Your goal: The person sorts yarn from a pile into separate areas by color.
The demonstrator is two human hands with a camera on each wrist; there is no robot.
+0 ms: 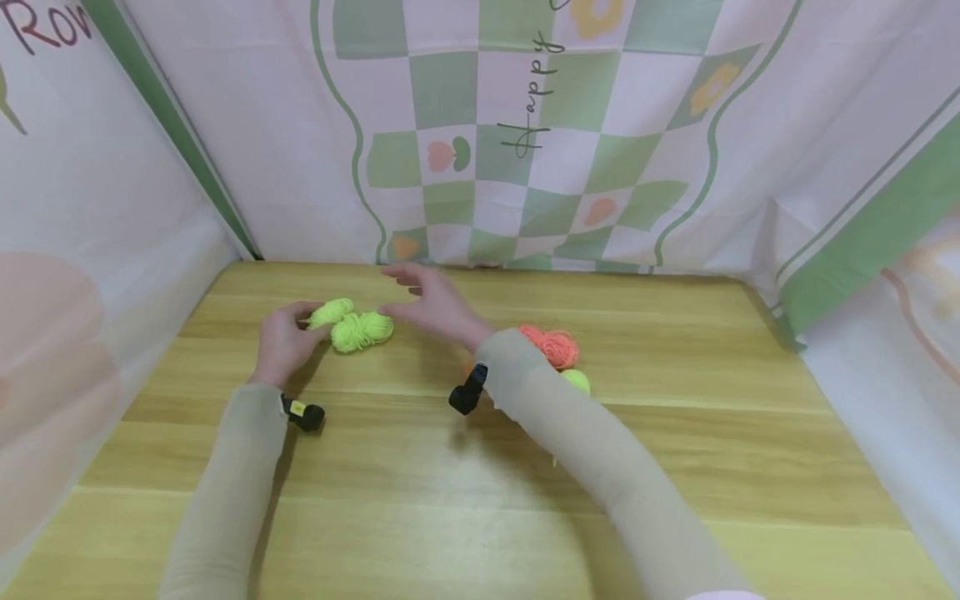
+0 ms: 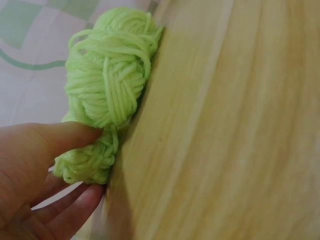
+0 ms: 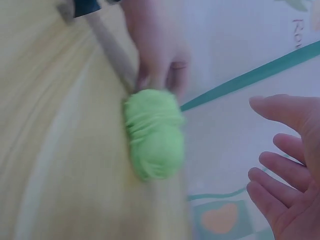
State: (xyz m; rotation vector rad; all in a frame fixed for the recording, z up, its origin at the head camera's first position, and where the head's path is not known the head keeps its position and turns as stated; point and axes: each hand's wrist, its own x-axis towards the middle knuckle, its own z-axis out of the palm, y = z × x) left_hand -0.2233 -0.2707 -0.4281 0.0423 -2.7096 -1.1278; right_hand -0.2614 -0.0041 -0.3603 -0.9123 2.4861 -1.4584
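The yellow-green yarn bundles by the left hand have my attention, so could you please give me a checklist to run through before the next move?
1. Left hand on yarn: ok, thumb and fingers pinch the left yellow-green bundle.
2. Firmness of that grip: cannot tell.
3. Right yellow-green bundle beside the pinched one: ok, the two lie together on the table.
4. Right hand free: ok, fingers apart, holding nothing.
5. Clear sight of the coral yarn: not ok, the right sleeve partly covers it.
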